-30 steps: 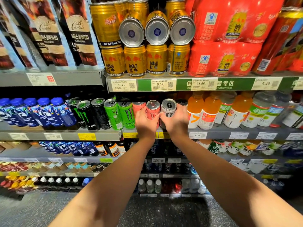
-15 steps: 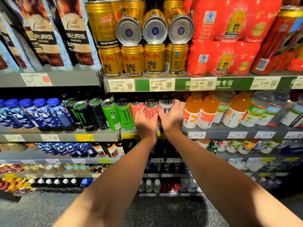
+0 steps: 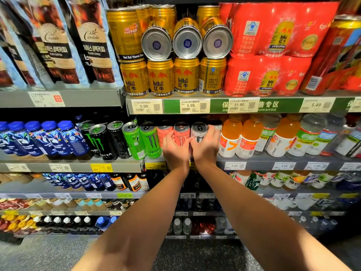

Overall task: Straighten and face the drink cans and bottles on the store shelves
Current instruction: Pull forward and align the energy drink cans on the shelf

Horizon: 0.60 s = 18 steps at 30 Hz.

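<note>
- Gripping two cans at once, a person faces stock on the middle shelf [image 3: 254, 160] of a store drinks bay, both bare arms reaching in from below.
- The left hand [image 3: 174, 151] curls around the pink can [image 3: 181, 133], whose clawed logo already points outward; the right hand [image 3: 205, 147] wraps the white can [image 3: 198, 132] just to the right of the pink can, fingers bent around its far side.
- Immediately left of the pink can stands another pink one, partly hidden by the thumb, then the green cans [image 3: 142, 140] and, farther left, the black cans [image 3: 103, 141], one of which shows its back label rather than its logo.
- To the right of the pink can, past the white one, orange bottles [image 3: 240, 137] stand upright with labels forward.
- Above the pink can, on the upper shelf, gold cans [image 3: 160, 77] stand in a row with three more lying on their sides on top, bases outward.
- The step in hand appears to be turning and squaring these two cans against the shelf lip. How far the white can's logo has come round cannot be told, since the hand covers it.
- Next would likely come a small twist until both logos face front, a nudge to level them with their neighbours, then a shift leftward to the turned black can.
</note>
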Each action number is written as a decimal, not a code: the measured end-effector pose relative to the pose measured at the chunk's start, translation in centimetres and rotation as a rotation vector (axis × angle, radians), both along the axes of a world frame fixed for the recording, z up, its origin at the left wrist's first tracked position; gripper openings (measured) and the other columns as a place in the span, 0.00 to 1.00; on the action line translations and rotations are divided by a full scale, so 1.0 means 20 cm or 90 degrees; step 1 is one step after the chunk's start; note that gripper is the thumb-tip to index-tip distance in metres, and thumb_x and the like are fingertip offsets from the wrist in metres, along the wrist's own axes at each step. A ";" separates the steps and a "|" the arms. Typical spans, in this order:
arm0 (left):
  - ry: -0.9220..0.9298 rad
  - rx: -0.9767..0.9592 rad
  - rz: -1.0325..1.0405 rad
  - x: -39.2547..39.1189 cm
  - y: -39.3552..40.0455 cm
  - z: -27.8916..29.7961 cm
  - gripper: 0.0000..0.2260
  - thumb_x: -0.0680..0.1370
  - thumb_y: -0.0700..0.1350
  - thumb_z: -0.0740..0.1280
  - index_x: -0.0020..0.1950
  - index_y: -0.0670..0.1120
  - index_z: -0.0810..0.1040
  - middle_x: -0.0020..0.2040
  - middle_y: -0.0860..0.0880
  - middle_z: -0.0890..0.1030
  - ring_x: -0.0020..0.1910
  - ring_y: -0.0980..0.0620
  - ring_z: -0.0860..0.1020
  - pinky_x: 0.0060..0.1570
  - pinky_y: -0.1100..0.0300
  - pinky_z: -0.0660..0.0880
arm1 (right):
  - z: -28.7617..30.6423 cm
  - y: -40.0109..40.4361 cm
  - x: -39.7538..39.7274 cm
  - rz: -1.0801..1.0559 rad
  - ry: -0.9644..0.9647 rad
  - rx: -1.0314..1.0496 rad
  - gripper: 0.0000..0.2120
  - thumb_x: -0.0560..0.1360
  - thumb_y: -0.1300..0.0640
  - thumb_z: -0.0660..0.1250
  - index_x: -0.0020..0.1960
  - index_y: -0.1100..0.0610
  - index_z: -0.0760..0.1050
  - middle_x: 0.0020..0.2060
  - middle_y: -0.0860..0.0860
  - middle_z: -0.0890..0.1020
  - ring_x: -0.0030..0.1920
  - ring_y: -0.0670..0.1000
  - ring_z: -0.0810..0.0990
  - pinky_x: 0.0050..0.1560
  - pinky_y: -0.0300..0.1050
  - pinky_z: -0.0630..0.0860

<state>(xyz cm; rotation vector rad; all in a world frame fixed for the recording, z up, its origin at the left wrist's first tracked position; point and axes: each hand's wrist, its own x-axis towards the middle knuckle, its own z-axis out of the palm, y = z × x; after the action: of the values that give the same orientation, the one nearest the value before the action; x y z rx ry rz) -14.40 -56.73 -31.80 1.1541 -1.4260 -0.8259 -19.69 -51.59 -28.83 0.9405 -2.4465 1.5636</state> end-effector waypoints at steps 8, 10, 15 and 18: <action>-0.034 -0.102 -0.013 0.04 -0.03 -0.04 0.27 0.65 0.46 0.82 0.59 0.39 0.79 0.50 0.45 0.80 0.46 0.49 0.80 0.49 0.55 0.79 | -0.07 0.01 -0.03 0.028 0.059 -0.010 0.31 0.70 0.62 0.76 0.69 0.68 0.68 0.57 0.63 0.75 0.57 0.60 0.76 0.58 0.46 0.72; -0.050 -0.115 -0.014 0.05 -0.03 -0.04 0.27 0.65 0.47 0.82 0.60 0.39 0.79 0.50 0.44 0.82 0.47 0.48 0.81 0.50 0.55 0.79 | -0.08 0.01 -0.04 0.045 0.045 -0.021 0.32 0.71 0.61 0.75 0.70 0.69 0.67 0.59 0.63 0.75 0.60 0.60 0.75 0.61 0.42 0.69; -0.062 -0.122 -0.027 0.06 -0.04 -0.06 0.27 0.66 0.45 0.82 0.61 0.39 0.78 0.53 0.44 0.82 0.50 0.46 0.82 0.50 0.50 0.81 | -0.09 0.01 -0.05 0.054 -0.086 -0.073 0.32 0.71 0.58 0.75 0.71 0.64 0.67 0.63 0.58 0.74 0.63 0.54 0.73 0.59 0.30 0.64; -0.075 -0.140 -0.017 0.07 -0.04 -0.05 0.25 0.65 0.45 0.82 0.59 0.39 0.80 0.51 0.44 0.82 0.47 0.47 0.81 0.50 0.55 0.79 | -0.12 0.01 -0.05 0.051 -0.085 -0.074 0.31 0.71 0.58 0.76 0.70 0.63 0.68 0.62 0.58 0.75 0.62 0.54 0.74 0.60 0.36 0.68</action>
<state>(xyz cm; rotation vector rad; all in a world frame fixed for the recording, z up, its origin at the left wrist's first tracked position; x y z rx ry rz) -13.02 -57.46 -32.74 1.0311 -1.5898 -0.6100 -20.76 -51.42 -31.19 0.9545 -2.3986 1.8298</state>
